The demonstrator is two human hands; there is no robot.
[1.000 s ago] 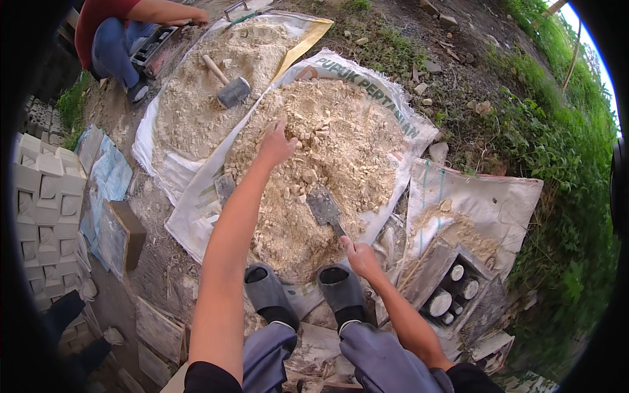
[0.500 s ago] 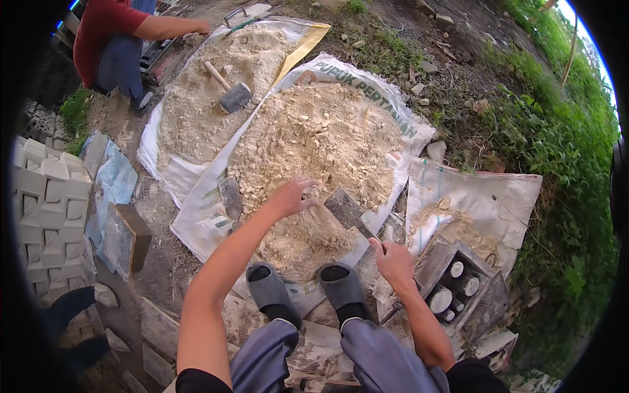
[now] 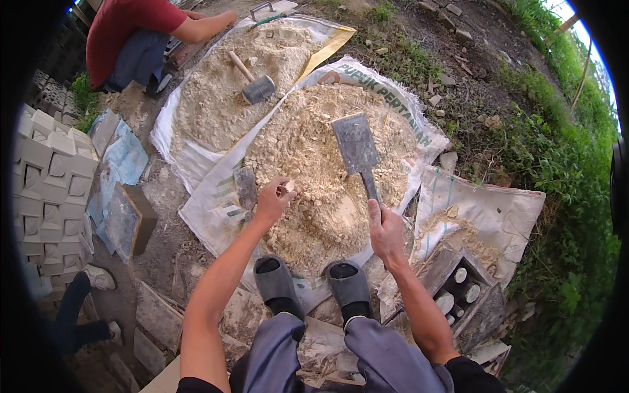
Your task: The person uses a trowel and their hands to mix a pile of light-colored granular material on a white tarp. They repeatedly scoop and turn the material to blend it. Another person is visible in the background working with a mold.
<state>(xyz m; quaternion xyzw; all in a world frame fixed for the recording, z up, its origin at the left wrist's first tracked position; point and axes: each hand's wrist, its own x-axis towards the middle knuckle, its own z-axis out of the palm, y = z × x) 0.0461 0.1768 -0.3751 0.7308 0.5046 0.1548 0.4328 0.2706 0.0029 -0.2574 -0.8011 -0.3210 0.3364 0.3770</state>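
1. Head view, grip: the right hand (image 3: 386, 234) is closed around the handle of a flat trowel (image 3: 356, 145), its thumb laid along the handle. The blade points away from the person and appears raised over a heap of pale crumbly powder (image 3: 295, 137). The left hand (image 3: 270, 202) is curled around what looks like a small pale lump (image 3: 289, 186), over the near left part of the heap.

2. Head view, handling: the thumb-along grip should give good control of the blade's tilt. A low, flat blade would probably cut the powder more cleanly than a steep one, which could snag the white sack (image 3: 208, 203) beneath. The left fingers are best kept clear of the blade's edge, and lumps would be better pinched out singly than scooped with loose powder.

3. Head view, near things: a grey slab (image 3: 246, 188) lies at the heap's left edge, just beside the left hand, and could catch a sideways sweep. Two grey slippers (image 3: 275, 281) stand at the near edge, limiting a pull toward the body. A wooden box (image 3: 429, 270) with pale round plugs sits close by the right forearm.

4. Head view, farther off: a mallet (image 3: 259, 90) rests on a second heap (image 3: 203, 105), beyond which a co-worker (image 3: 134, 33) in red crouches. Pale blocks (image 3: 59, 170) are stacked at the left.
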